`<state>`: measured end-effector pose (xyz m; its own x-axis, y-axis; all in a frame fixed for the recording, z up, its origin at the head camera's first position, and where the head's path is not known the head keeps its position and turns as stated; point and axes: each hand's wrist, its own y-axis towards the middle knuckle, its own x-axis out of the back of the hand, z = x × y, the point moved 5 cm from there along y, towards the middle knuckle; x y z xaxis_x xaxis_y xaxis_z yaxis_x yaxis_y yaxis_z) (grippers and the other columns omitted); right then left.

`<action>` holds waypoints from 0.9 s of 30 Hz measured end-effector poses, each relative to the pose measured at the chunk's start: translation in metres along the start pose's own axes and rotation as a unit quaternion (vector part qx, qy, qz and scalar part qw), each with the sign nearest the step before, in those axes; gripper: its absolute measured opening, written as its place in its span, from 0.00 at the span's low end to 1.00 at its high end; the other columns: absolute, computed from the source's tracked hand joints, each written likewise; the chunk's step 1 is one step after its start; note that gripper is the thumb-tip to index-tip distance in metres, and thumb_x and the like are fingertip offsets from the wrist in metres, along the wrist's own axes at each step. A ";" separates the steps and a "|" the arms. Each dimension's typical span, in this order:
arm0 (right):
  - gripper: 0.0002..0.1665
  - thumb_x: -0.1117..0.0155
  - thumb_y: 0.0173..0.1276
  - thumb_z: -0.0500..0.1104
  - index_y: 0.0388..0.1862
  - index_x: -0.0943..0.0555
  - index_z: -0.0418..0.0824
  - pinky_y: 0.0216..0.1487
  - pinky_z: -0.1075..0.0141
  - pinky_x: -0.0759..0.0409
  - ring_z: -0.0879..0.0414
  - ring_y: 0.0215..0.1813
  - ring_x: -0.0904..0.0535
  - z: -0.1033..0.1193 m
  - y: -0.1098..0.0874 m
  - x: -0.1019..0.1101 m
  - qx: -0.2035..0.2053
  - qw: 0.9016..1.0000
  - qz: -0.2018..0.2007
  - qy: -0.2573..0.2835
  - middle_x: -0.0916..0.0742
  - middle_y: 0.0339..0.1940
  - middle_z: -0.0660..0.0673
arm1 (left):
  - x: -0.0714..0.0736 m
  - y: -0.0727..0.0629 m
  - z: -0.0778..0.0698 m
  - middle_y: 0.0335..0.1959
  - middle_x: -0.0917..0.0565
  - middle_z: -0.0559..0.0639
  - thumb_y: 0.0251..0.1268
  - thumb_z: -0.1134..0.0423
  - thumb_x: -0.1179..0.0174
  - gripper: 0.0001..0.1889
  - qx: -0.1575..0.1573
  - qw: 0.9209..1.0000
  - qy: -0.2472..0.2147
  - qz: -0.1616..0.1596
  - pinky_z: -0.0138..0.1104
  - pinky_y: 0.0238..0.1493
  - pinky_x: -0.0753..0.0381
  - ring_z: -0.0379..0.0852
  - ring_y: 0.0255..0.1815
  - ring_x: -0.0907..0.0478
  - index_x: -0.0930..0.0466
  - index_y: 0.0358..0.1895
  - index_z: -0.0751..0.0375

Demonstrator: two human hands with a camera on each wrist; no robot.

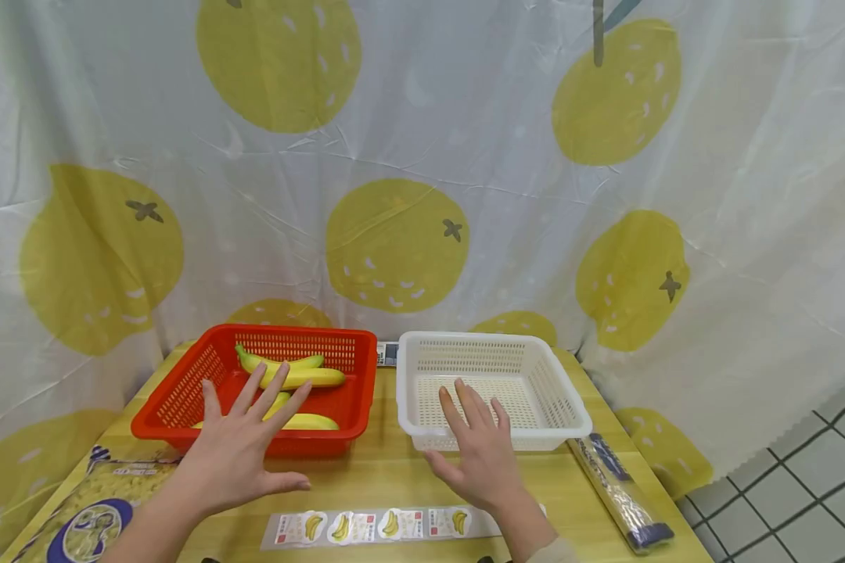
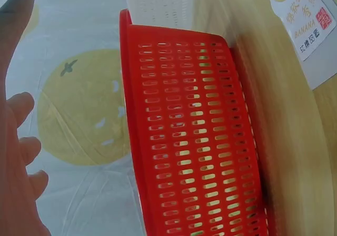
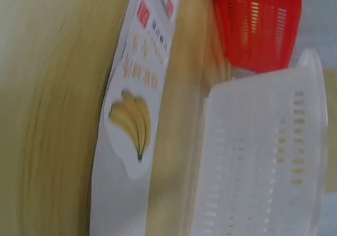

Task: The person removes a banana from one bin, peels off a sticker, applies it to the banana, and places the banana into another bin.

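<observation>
My left hand (image 1: 232, 461) hovers with spread fingers over the near left part of a red basket (image 1: 362, 391), holding nothing. Several yellow bananas (image 1: 317, 378) lie in that basket, partly hidden by the hand. In the left wrist view, fingers (image 2: 29, 149) show at the left edge, apart from the basket's slotted wall (image 2: 179, 136). My right hand (image 1: 482, 461) is held over the near edge of a white basket (image 1: 570, 422), fingers extended, gripping nothing. No bananas show inside the white one. A strip of banana stickers (image 1: 418, 525) lies on the table in front, also seen as labels (image 3: 131, 123) in the right wrist view.
A printed plastic bag (image 1: 98, 500) lies at the table's left side. To the right, a long clear package (image 1: 620, 493) with dark ends rests near the edge. Behind the baskets hangs a curtain (image 1: 507, 258) with yellow fruit prints. The wooden table (image 1: 352, 481) carries everything.
</observation>
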<state>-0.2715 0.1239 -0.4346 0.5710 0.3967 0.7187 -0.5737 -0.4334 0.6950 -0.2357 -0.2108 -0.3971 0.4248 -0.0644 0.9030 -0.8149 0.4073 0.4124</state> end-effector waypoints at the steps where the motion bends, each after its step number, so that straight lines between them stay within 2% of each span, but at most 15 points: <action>1: 0.48 0.48 0.71 0.72 0.79 0.33 0.46 0.68 0.34 0.37 0.43 0.75 0.31 0.004 0.001 -0.002 -0.001 1.000 -0.004 0.007 0.31 0.80 0.40 | -0.001 -0.001 0.001 0.87 0.58 0.53 0.42 0.09 0.53 0.65 0.001 1.000 -0.001 0.002 0.84 0.62 0.66 0.61 0.86 0.70 0.55 0.85 0.38; 5: 0.44 0.47 0.73 0.70 0.78 0.32 0.45 0.62 0.45 0.31 0.46 0.72 0.27 0.026 0.006 -0.011 -0.001 0.999 -0.023 0.044 0.29 0.79 0.41 | -0.004 -0.003 0.008 0.87 0.59 0.52 0.45 0.10 0.52 0.63 0.007 1.000 -0.011 0.014 0.82 0.63 0.70 0.60 0.86 0.69 0.56 0.84 0.36; 9: 0.39 0.44 0.74 0.62 0.77 0.29 0.43 0.52 0.54 0.28 0.48 0.63 0.23 0.051 0.015 -0.018 0.017 0.994 -0.062 0.087 0.23 0.74 0.41 | -0.007 -0.005 0.018 0.86 0.56 0.51 0.48 0.12 0.51 0.60 0.023 0.999 -0.027 0.028 0.81 0.65 0.74 0.59 0.86 0.65 0.52 0.84 0.37; 13: 0.34 0.39 0.73 0.52 0.73 0.26 0.38 0.55 0.57 0.20 0.49 0.58 0.19 0.071 0.024 -0.027 0.038 0.985 -0.090 0.139 0.19 0.68 0.40 | -0.009 -0.005 0.035 0.83 0.43 0.55 0.54 0.16 0.48 0.54 0.059 0.994 -0.072 0.052 0.74 0.68 0.82 0.62 0.84 0.54 0.42 0.82 0.40; 14: 0.32 0.38 0.73 0.50 0.71 0.25 0.36 0.56 0.57 0.18 0.48 0.57 0.19 0.076 0.025 -0.029 0.038 0.983 -0.092 0.153 0.18 0.66 0.39 | -0.009 -0.005 0.041 0.82 0.39 0.56 0.56 0.18 0.47 0.52 0.072 0.992 -0.086 0.056 0.73 0.69 0.81 0.63 0.83 0.50 0.39 0.80 0.42; 16: 0.29 0.38 0.74 0.48 0.68 0.23 0.34 0.57 0.59 0.16 0.48 0.57 0.18 0.083 0.027 -0.034 0.028 0.979 -0.088 0.179 0.17 0.66 0.38 | -0.005 -0.003 0.052 0.75 0.29 0.60 0.61 0.23 0.44 0.45 0.094 0.988 -0.107 0.056 0.74 0.72 0.72 0.65 0.79 0.40 0.29 0.75 0.49; 18: 0.27 0.37 0.74 0.46 0.67 0.22 0.33 0.57 0.59 0.16 0.49 0.57 0.17 0.088 0.029 -0.040 0.005 0.976 -0.077 0.202 0.17 0.66 0.38 | -0.002 0.000 0.065 0.64 0.18 0.59 0.65 0.30 0.39 0.36 0.106 0.987 -0.113 0.044 0.71 0.73 0.51 0.65 0.69 0.27 0.19 0.65 0.53; 20: 0.25 0.35 0.74 0.44 0.64 0.20 0.32 0.55 0.61 0.15 0.50 0.55 0.15 0.092 0.031 -0.044 -0.013 0.974 -0.071 0.216 0.16 0.65 0.36 | 0.001 0.003 0.079 0.52 0.12 0.56 0.66 0.37 0.34 0.27 0.115 0.987 -0.110 0.033 0.64 0.63 0.29 0.61 0.56 0.17 0.14 0.55 0.56; 21: 0.24 0.34 0.73 0.44 0.63 0.19 0.32 0.55 0.61 0.15 0.50 0.55 0.15 0.094 0.032 -0.046 -0.021 0.973 -0.070 0.217 0.16 0.64 0.36 | 0.001 0.005 0.086 0.46 0.11 0.54 0.65 0.41 0.32 0.23 0.118 0.986 -0.110 0.030 0.60 0.56 0.22 0.58 0.48 0.15 0.13 0.50 0.57; 23: 0.24 0.32 0.71 0.42 0.61 0.18 0.32 0.55 0.60 0.15 0.48 0.56 0.14 0.096 0.035 -0.048 -0.028 0.973 -0.071 0.217 0.15 0.62 0.34 | -0.002 0.007 0.102 0.38 0.11 0.50 0.64 0.47 0.29 0.17 0.125 0.985 -0.113 0.034 0.54 0.43 0.17 0.53 0.37 0.14 0.13 0.45 0.56; 24: 0.23 0.31 0.71 0.42 0.60 0.17 0.32 0.55 0.60 0.15 0.47 0.56 0.14 0.097 0.036 -0.049 -0.028 0.974 -0.073 0.211 0.15 0.62 0.34 | -0.005 0.008 0.110 0.37 0.11 0.49 0.63 0.50 0.28 0.16 0.130 0.983 -0.120 0.043 0.52 0.40 0.16 0.51 0.34 0.15 0.14 0.43 0.57; 27: 0.20 0.28 0.69 0.41 0.55 0.15 0.32 0.57 0.56 0.16 0.43 0.59 0.15 0.099 0.039 -0.053 -0.031 0.978 -0.077 0.189 0.14 0.60 0.33 | -0.016 0.008 0.131 0.37 0.12 0.52 0.62 0.55 0.27 0.14 0.147 0.974 -0.153 0.078 0.53 0.42 0.16 0.53 0.35 0.15 0.15 0.42 0.61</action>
<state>-0.2662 0.0061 -0.4477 0.4027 0.7293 0.5531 -0.5388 -0.2996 0.7874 -0.3007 -0.3263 -0.3921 0.1854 -0.3100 0.9325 -0.9569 0.1588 0.2430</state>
